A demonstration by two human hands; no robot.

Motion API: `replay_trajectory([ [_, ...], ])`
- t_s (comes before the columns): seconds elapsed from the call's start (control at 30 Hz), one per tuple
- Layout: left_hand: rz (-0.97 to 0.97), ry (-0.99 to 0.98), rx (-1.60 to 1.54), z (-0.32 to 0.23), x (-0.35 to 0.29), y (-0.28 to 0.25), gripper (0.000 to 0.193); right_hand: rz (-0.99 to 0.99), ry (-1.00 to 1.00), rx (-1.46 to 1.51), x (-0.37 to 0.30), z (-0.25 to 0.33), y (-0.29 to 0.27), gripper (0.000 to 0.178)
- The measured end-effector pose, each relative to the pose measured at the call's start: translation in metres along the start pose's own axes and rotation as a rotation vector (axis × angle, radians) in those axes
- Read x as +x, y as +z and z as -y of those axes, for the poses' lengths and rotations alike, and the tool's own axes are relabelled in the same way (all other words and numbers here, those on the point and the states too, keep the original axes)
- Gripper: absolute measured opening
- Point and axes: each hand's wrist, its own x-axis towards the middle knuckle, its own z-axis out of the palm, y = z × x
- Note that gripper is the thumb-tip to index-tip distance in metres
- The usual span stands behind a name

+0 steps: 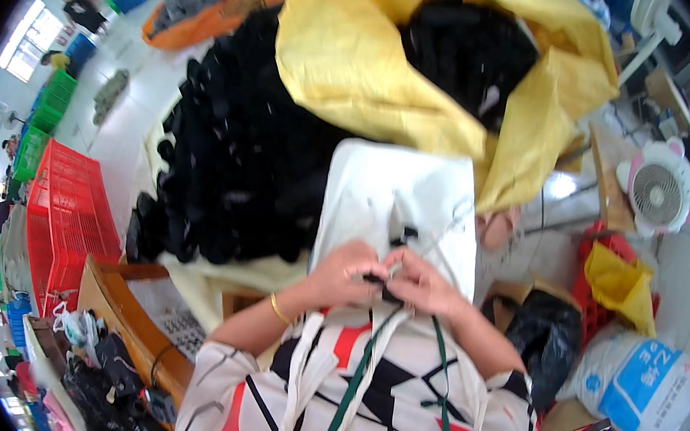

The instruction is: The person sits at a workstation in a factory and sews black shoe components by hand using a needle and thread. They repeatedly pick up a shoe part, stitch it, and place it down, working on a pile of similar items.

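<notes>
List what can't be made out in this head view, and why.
In the head view:
Small dark piece at the left hand and right hand: fingers partly cover it; blur hides shape and exact grip.
Yellow sack: upper edge crops it.
Black plastic bag: its folds hide any contents.
Distant person, far left: too small for details.

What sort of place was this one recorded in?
Probably a workshop or small factory floor: a big heap of black pieces, a large yellow sack holding more, and stacked red plastic crates.
</notes>
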Motion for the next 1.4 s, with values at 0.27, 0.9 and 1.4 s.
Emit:
replay_trajectory([
  [0.27,-0.032,-0.139,0.118,-0.002,0.002,0.005,0.016,-0.362,-0.432,-0.885,0.001,0.01,0.007,0.006],
  [0.9,-0.2,0.169,0.559,0.016,0.012,0.008,0.017,-0.383,-0.216,0.133,-0.019,0.016,0.002,0.02],
  [1.4,-0.195,0.113,0.629,0.048,0.013,-0.003,0.015,-1.598,-1.193,0.204,-0.211,0.05,-0.188,0.037],
])
